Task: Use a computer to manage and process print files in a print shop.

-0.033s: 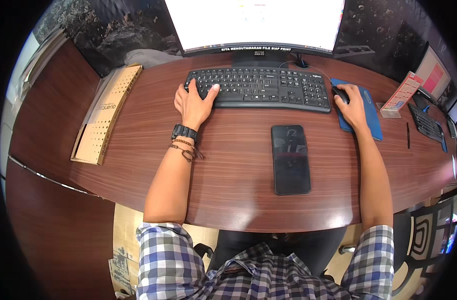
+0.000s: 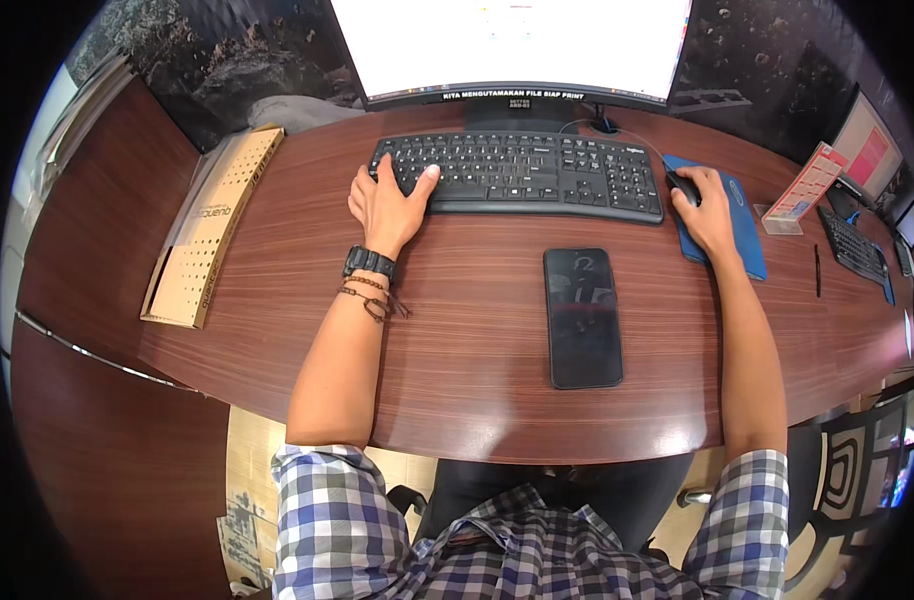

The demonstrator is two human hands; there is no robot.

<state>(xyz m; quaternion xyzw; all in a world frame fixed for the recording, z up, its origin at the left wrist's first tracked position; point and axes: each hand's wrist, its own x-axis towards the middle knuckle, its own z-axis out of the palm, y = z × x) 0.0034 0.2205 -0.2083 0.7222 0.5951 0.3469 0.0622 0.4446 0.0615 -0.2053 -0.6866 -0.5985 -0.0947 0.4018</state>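
My left hand [image 2: 390, 205] rests on the left end of a black keyboard [image 2: 537, 180], fingers spread and thumb stretched over the keys. A black watch [image 2: 369, 263] and beaded bracelets are on that wrist. My right hand [image 2: 708, 213] is wrapped over a black computer mouse [image 2: 685, 188], which sits on a blue mouse pad [image 2: 745, 228]. Between my forearms a dark smartphone [image 2: 584, 320] lies face up on the brown wooden desk [image 2: 467, 340]. Behind the keyboard stands a monitor [image 2: 512, 45] with a mostly white screen.
A long cardboard box [image 2: 212, 235] lies along the desk's left side, by a wooden partition [image 2: 97, 210]. To the right are a red-and-white card stand [image 2: 802, 190], a thin black pen [image 2: 818, 270] and a second keyboard [image 2: 854, 245]. A cable runs behind the keyboard.
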